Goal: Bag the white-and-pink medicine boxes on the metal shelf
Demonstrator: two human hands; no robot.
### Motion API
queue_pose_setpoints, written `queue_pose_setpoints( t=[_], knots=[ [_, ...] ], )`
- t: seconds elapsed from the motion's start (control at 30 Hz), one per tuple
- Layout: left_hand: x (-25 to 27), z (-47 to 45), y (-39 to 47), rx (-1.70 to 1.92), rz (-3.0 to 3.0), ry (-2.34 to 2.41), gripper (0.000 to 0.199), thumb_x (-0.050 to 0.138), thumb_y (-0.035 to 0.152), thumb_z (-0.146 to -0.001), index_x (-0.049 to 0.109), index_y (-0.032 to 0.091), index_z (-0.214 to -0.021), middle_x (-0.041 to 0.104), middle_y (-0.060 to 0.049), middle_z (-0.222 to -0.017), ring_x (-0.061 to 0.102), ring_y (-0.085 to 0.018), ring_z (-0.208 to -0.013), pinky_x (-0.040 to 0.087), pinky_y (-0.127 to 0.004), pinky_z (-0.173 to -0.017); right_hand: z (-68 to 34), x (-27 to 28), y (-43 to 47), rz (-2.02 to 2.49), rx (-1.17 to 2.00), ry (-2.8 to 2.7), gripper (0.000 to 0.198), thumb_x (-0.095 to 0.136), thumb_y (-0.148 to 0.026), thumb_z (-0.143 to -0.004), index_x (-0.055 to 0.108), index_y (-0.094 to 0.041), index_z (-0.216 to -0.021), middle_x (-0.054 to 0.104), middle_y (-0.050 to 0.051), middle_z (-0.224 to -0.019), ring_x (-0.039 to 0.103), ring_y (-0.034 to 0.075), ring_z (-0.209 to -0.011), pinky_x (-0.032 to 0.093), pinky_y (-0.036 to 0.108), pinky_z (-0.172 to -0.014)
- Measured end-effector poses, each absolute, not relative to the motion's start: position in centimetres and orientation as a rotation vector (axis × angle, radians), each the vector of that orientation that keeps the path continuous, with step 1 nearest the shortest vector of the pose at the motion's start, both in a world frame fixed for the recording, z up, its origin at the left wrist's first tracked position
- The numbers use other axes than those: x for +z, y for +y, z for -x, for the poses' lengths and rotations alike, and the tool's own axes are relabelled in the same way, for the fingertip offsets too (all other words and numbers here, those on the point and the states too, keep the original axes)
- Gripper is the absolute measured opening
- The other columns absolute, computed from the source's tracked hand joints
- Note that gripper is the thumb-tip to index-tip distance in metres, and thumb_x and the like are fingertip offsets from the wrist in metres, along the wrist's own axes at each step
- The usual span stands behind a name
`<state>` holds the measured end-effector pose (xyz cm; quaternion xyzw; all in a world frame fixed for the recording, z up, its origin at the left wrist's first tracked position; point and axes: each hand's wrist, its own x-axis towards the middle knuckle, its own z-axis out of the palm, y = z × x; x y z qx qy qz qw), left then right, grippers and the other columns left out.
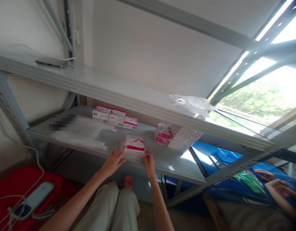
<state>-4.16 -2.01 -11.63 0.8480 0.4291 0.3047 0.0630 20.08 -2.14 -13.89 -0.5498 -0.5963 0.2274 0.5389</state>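
A white and pink box (pixel 135 143) sits in a clear plastic bag (pixel 132 156) at the front of the lower shelf. At the bag's left edge, my left hand (pixel 114 161) has its fingers closed on the plastic. My right hand (pixel 149 163) pinches the opposite edge, near the box's right front corner. Behind stands a row of similar boxes (pixel 116 117). A stack of flat clear bags (pixel 78 132) lies to the left. Further right are a bagged pink box (pixel 163 134) and a block of white boxes (pixel 183 138).
Above runs an upper shelf (pixel 128 91), with crumpled plastic (pixel 193 104) and a phone (pixel 52 62) on it. A power bank (pixel 34 199) with cables lies on a red stool (pixel 63 186). At right, another person's hands (pixel 275 184) are near green packets (pixel 250 181) and blue bins (pixel 226 156).
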Motion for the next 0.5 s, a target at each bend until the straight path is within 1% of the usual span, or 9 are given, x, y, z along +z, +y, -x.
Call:
queue_pose_setpoints(
  t=[0.07, 0.13, 0.2, 0.27, 0.3, 0.37, 0.43, 0.5],
  knots=[
    [-12.1, 4.3, -1.5, 0.961, -2.481, 1.425, 0.021, 0.038, 0.027, -0.094, 0.054, 0.02, -0.107, 0.062, -0.006, -0.105, 0.055, -0.021, -0.099, 0.039, -0.036, -0.088, -19.8, -13.5, -2.8, 1.364, 0.403, -1.519, 0.019, 0.046, -0.035, -0.086, 0.054, -0.019, -0.082, 0.059, 0.011, -0.107, 0.058, 0.02, -0.095, 0.045, 0.037, -0.086],
    [-12.0, 4.4, -0.7, 0.96, -2.421, 1.514, 0.024, 0.031, 0.023, -0.096, 0.052, 0.02, -0.108, 0.062, -0.007, -0.105, 0.057, -0.02, -0.099, 0.041, -0.035, -0.088, -19.6, -13.0, -3.5, 1.396, 0.283, -1.653, 0.018, 0.045, -0.031, -0.087, 0.055, -0.019, -0.078, 0.057, 0.011, -0.11, 0.057, 0.02, -0.097, 0.044, 0.037, -0.087],
    [-11.5, 4.5, 0.1, 0.92, -2.395, 1.555, 0.025, 0.031, 0.025, -0.096, 0.051, 0.019, -0.111, 0.063, -0.007, -0.105, 0.058, -0.021, -0.099, 0.041, -0.033, -0.087, -19.5, -12.6, -4.4, 1.401, 0.169, -1.777, 0.017, 0.044, -0.026, -0.087, 0.057, -0.02, -0.077, 0.055, 0.011, -0.114, 0.054, 0.021, -0.104, 0.042, 0.039, -0.09],
    [-10.9, 4.4, 0.7, 0.877, -2.38, 1.579, 0.028, 0.035, 0.03, -0.096, 0.048, 0.019, -0.118, 0.062, -0.008, -0.11, 0.058, -0.022, -0.1, 0.042, -0.032, -0.088, -19.6, -12.4, -5.3, 1.415, 0.055, -1.877, 0.018, 0.044, -0.023, -0.087, 0.059, -0.02, -0.079, 0.055, 0.011, -0.118, 0.049, 0.024, -0.113, 0.039, 0.041, -0.092],
    [-10.6, 4.3, 0.9, 0.86, -2.373, 1.595, 0.032, 0.037, 0.034, -0.095, 0.047, 0.019, -0.121, 0.062, -0.009, -0.112, 0.058, -0.023, -0.101, 0.041, -0.033, -0.088, -19.7, -12.4, -5.7, 1.429, 0.012, -1.912, 0.018, 0.044, -0.023, -0.087, 0.061, -0.02, -0.082, 0.055, 0.011, -0.12, 0.046, 0.024, -0.116, 0.038, 0.042, -0.093],
    [-10.1, 4.0, 1.3, 0.844, -2.345, 1.648, 0.038, 0.038, 0.04, -0.094, 0.045, 0.019, -0.125, 0.061, -0.011, -0.116, 0.058, -0.025, -0.104, 0.041, -0.033, -0.088, -19.9, -12.7, -6.2, 1.473, -0.008, -1.945, 0.02, 0.042, -0.026, -0.089, 0.061, -0.021, -0.094, 0.056, 0.01, -0.121, 0.046, 0.024, -0.117, 0.037, 0.041, -0.093],
    [-9.9, 3.6, 1.9, 0.833, -2.274, 1.731, 0.043, 0.037, 0.043, -0.094, 0.044, 0.017, -0.128, 0.062, -0.012, -0.115, 0.059, -0.025, -0.103, 0.041, -0.032, -0.087, -20.0, -13.0, -6.3, 1.519, 0.024, -1.915, 0.028, 0.037, -0.03, -0.092, 0.057, -0.021, -0.11, 0.058, 0.01, -0.118, 0.049, 0.022, -0.114, 0.038, 0.039, -0.092],
    [-9.7, 3.4, 2.8, 0.797, -2.179, 1.802, 0.044, 0.034, 0.044, -0.095, 0.049, 0.016, -0.125, 0.064, -0.013, -0.11, 0.061, -0.025, -0.099, 0.043, -0.031, -0.083, -20.1, -13.0, -5.9, 1.572, 0.041, -1.857, 0.036, 0.03, -0.032, -0.095, 0.051, -0.019, -0.121, 0.06, 0.011, -0.114, 0.053, 0.022, -0.108, 0.039, 0.038, -0.09]
  ],
)
